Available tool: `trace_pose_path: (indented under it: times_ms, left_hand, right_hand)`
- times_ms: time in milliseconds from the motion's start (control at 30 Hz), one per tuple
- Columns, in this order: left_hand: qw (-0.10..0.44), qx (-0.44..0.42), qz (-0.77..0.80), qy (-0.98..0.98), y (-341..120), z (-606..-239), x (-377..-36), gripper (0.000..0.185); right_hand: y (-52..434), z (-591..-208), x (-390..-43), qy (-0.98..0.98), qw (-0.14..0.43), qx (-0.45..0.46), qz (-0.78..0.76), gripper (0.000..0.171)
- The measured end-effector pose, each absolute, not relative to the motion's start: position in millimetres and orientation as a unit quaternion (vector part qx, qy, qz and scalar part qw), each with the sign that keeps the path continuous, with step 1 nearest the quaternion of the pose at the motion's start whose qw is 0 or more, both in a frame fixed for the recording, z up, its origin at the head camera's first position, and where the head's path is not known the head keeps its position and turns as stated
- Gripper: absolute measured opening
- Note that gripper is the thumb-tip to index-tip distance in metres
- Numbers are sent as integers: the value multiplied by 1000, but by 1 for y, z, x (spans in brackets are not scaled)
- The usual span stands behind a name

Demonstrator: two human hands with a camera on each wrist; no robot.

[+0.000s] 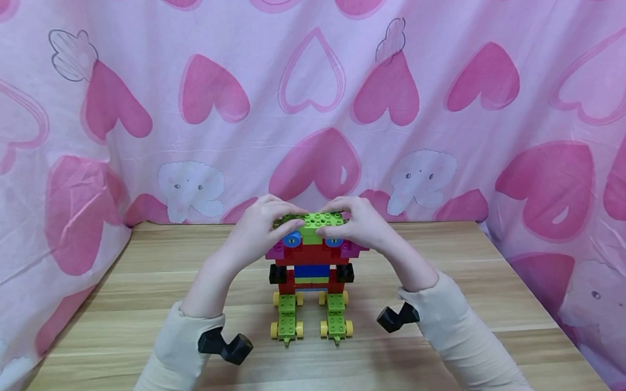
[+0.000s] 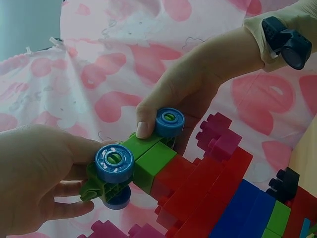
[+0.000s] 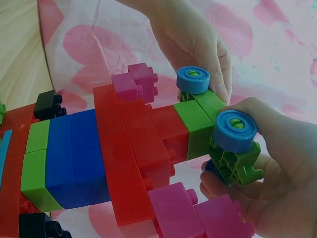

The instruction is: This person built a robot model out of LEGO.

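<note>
A toy-block figure [image 1: 310, 255] stands upright on the table, with red, blue, pink and black blocks in its body. Across its top lies a green wheeled block [image 1: 322, 219], its blue wheels [image 3: 236, 130] facing me. My left hand [image 1: 263, 225] grips the left end of that block, thumb in front and fingers over the top and behind. At the opposite end my right hand [image 1: 362, 223] pinches it the same way. Both wrist views show the wheeled block touching a green block [image 2: 154, 161] above the red ones. Some fingertips are hidden behind it.
Two green wheeled feet [image 1: 287, 319] with yellow wheels support the figure on the wooden table [image 1: 106, 328]. A pink heart-patterned curtain [image 1: 294, 65] hangs behind and at both sides. Each wrist wears a black camera mount [image 1: 226, 346].
</note>
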State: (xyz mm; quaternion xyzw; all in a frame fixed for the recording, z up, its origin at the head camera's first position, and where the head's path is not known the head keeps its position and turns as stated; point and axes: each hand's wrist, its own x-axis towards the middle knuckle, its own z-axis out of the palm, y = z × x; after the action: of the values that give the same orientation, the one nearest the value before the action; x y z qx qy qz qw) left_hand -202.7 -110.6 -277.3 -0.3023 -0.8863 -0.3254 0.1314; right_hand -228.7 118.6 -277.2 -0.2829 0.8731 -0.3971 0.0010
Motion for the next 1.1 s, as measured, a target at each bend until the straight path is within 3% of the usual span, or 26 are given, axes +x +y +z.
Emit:
trace_pose_path:
  times_ms: [767,1100]
  left_hand:
    - [156,-328,-315,-877,-111,-283,-204,25]
    - [206,-341,-324,-858,-116,-286,-205,31]
  right_hand:
    - [120,-280,-227,876,-18,-279,-393,33]
    - [123,-279,-222,866,-43,-279,-412,42]
